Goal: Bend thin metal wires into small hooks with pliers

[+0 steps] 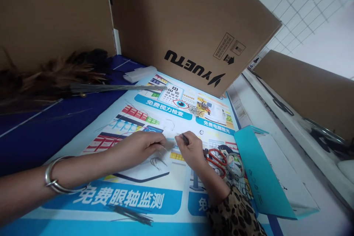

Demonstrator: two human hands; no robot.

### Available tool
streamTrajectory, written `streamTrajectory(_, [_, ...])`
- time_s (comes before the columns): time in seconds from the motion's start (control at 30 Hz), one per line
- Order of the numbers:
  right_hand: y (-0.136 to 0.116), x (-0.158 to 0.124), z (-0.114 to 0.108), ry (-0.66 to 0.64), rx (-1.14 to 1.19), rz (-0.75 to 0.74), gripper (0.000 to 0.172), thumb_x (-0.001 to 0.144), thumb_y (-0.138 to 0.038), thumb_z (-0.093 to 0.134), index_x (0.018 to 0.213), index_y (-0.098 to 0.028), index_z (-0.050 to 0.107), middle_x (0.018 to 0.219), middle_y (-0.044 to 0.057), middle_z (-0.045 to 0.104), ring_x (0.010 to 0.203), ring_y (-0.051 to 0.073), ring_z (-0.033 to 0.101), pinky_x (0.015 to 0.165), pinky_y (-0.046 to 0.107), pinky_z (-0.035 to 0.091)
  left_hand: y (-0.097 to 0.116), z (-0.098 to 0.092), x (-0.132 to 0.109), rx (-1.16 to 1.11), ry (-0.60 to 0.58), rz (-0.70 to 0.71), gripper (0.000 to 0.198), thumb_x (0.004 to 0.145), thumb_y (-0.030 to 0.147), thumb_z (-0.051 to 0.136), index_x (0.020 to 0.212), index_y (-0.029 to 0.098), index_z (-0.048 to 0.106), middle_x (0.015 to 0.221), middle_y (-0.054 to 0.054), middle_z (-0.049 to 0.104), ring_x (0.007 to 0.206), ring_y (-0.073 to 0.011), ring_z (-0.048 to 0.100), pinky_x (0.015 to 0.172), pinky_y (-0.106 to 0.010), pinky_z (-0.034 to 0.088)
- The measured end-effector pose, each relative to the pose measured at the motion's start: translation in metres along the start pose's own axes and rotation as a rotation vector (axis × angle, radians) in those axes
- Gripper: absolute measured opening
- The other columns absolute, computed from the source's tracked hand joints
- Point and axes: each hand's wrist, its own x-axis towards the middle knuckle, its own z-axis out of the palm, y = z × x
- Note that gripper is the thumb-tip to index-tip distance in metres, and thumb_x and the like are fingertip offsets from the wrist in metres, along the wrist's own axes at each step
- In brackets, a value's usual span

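Note:
My left hand [148, 144], with a silver bangle on its wrist, is closed in a pinch on a thin wire [165, 148]. Close beside it, my right hand [191, 150] is wrapped round a small dark object [185, 139]; its kind is mostly hidden by the fingers. A small gap separates the two hands over the printed mat [168, 177]. Below them lie a few curved wires [158, 164]. A small dark ring [201, 132] rests just beyond the right hand. Near the front edge is a bundle of dark straight wires [132, 214].
Orange-handled scissors [217, 158] and a clear coil [238, 166] lie right of my right wrist. A teal open box [254, 177] stands farther right. Small metal pieces [197, 110] are heaped ahead. Brown feathers [55, 73] with long wire stems lie left. A large carton [188, 18] blocks the back.

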Motion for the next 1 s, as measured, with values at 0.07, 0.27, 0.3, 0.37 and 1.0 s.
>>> streamTrajectory(0.07, [-0.005,-0.001,-0.004,-0.057,0.051,0.053,0.035,0.096,-0.046,0.059,0.071,-0.022,0.059,0.071,0.0,0.059,0.071,0.016,0.057,0.067,0.026,0.045,0.0,-0.004,0.003,-0.007,-0.019,-0.001,0.027,0.093,0.027,0.046,0.088,0.026,0.073,0.089,-0.001,0.079,0.082,-0.0202,0.071,0.074,-0.028,0.049])
streamTrajectory(0.27, [-0.028,-0.004,-0.009,-0.295,0.143,0.048,0.034,0.094,-0.047,0.06,0.072,-0.022,0.054,0.069,-0.003,0.054,0.068,0.014,0.051,0.064,0.024,0.041,0.002,-0.007,0.006,-0.045,0.029,0.005,0.028,0.091,0.028,0.046,0.09,0.024,0.074,0.09,-0.004,0.078,0.084,-0.0217,0.07,0.075,-0.031,0.049])
streamTrajectory(0.3, [-0.032,-0.005,-0.009,-0.313,0.153,0.029,0.034,0.094,-0.046,0.059,0.07,-0.022,0.052,0.069,-0.003,0.053,0.067,0.013,0.05,0.065,0.024,0.041,0.003,-0.006,0.006,-0.063,0.039,0.003,0.028,0.091,0.03,0.047,0.089,0.023,0.073,0.089,-0.004,0.078,0.083,-0.0217,0.07,0.075,-0.031,0.049])
streamTrajectory(0.37, [-0.037,-0.007,-0.008,-0.326,0.197,0.024,0.035,0.092,-0.045,0.059,0.068,-0.022,0.048,0.067,-0.003,0.05,0.066,0.013,0.047,0.064,0.025,0.039,0.006,-0.006,0.006,-0.141,0.069,-0.023,0.027,0.092,0.035,0.049,0.087,0.023,0.073,0.088,-0.004,0.078,0.083,-0.0218,0.07,0.075,-0.032,0.05])
streamTrajectory(1.0, [-0.034,-0.014,0.001,-0.172,0.157,-0.04,0.028,0.099,-0.038,0.057,0.078,-0.021,0.063,0.072,-0.001,0.059,0.069,0.015,0.053,0.067,0.027,0.039,0.016,-0.004,0.005,-0.735,0.149,-0.357,0.037,0.083,0.056,0.07,0.073,0.02,0.071,0.075,-0.002,0.07,0.075,-0.0192,0.059,0.072,-0.031,0.043])
